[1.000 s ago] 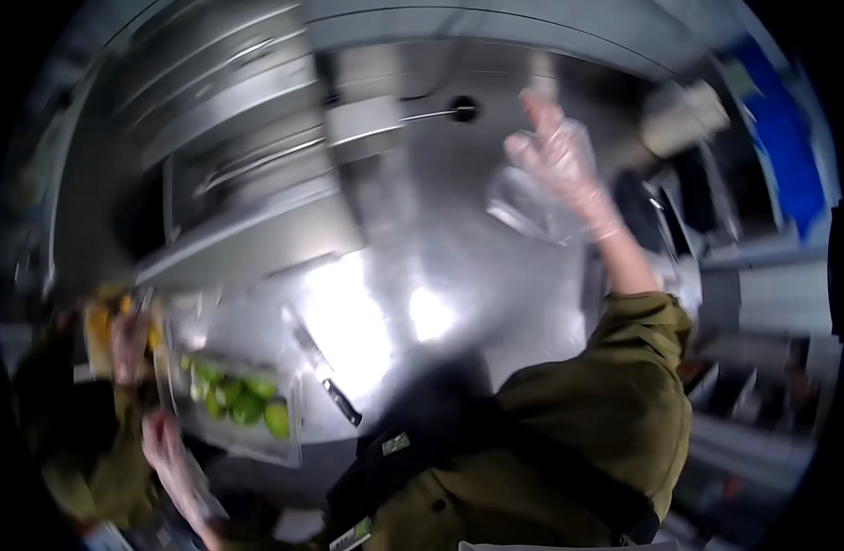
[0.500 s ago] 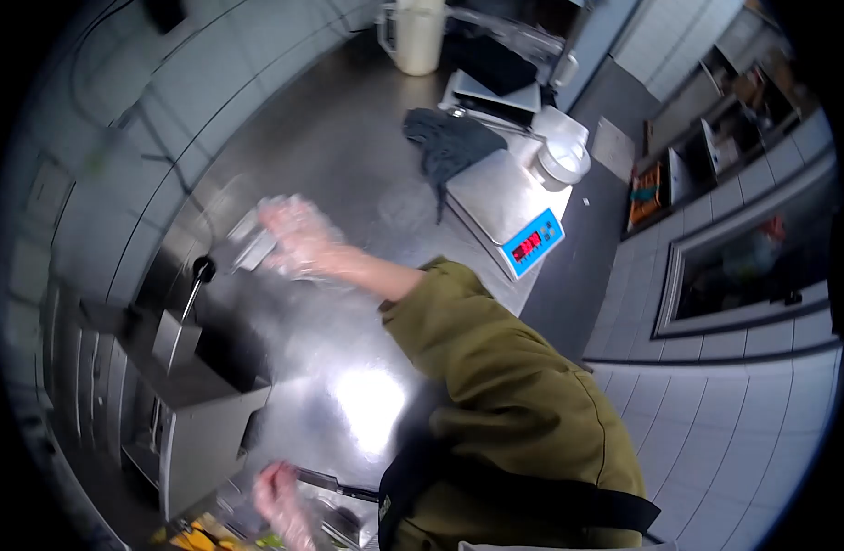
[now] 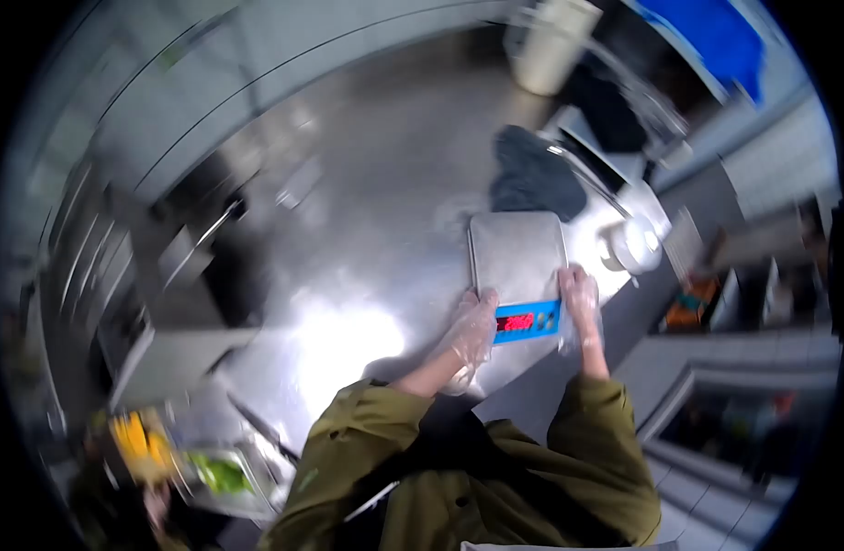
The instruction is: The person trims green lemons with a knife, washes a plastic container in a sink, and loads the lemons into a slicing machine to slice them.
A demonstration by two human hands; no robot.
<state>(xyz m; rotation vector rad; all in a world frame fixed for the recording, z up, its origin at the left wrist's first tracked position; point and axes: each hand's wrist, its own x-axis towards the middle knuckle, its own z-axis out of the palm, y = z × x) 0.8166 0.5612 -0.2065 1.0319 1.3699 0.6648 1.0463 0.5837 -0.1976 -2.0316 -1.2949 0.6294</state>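
Observation:
A flat kitchen scale (image 3: pixel 520 255) with a bare metal platform and a blue front panel (image 3: pixel 530 321) with lit red digits sits close in front of me. My left hand (image 3: pixel 475 323), in a clear plastic glove, is closed at its front left corner. My right hand (image 3: pixel 580 296), gloved likewise, grips the right side near the front corner. Both thumbs lie near the platform's edge. Behind the scale is a crumpled dark grey cloth (image 3: pixel 532 174), and to its right a round white container (image 3: pixel 635 246).
Far back stands a cream pitcher (image 3: pixel 555 46). A knife (image 3: pixel 259 422) lies at lower left beside a tray of green vegetables (image 3: pixel 222 473) and a box of yellow items (image 3: pixel 142 445). Another person's hand (image 3: pixel 156 503) is near them. A metal appliance (image 3: pixel 179 354) stands left.
The gloved hand that reached out by the wall at left has come back. Both my hands are now on the scale's front corners. The view has turned.

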